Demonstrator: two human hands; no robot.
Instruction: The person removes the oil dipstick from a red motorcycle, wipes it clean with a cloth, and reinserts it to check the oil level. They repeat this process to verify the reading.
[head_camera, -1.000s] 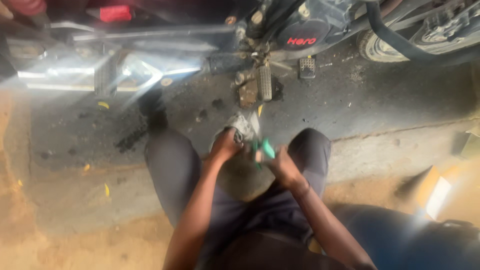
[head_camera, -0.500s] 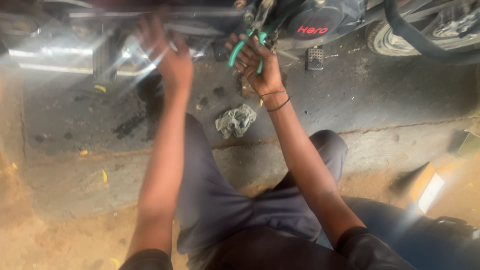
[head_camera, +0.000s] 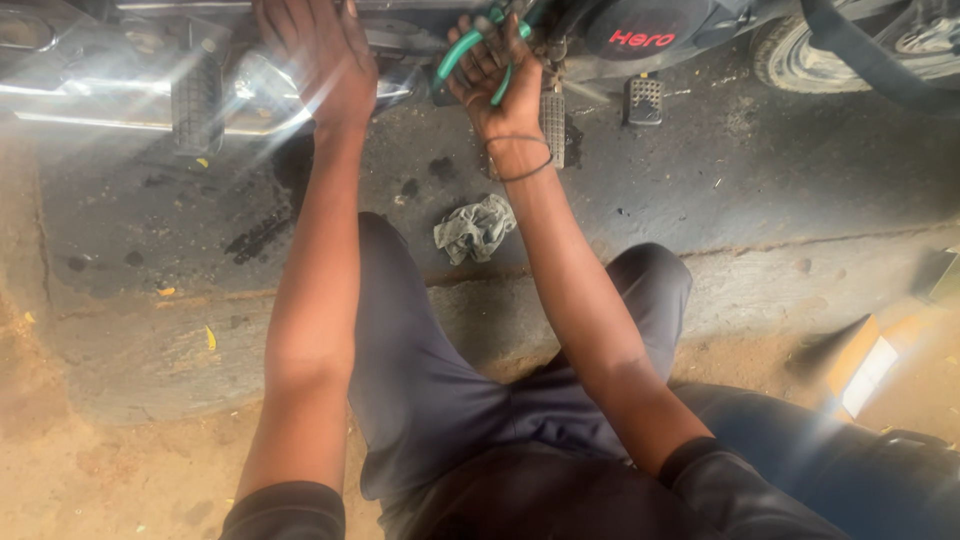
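Red lettered logo (head_camera: 637, 39) on the black engine cover (head_camera: 650, 25), top.

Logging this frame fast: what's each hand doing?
Left hand: open, fingers spread against the motorcycle's underside.
Right hand: closed on green-handled pliers.

A single view is given, taken from a camera worn on the head and aimed steeply down and forward. Both outstretched forearms and the bent knees are seen from close above, filling the middle of the frame. The concrete floor (head_camera: 760, 210) is shown beyond them, and the underside of a motorcycle (head_camera: 640, 40) is cut off along the top edge. No second view is provided.
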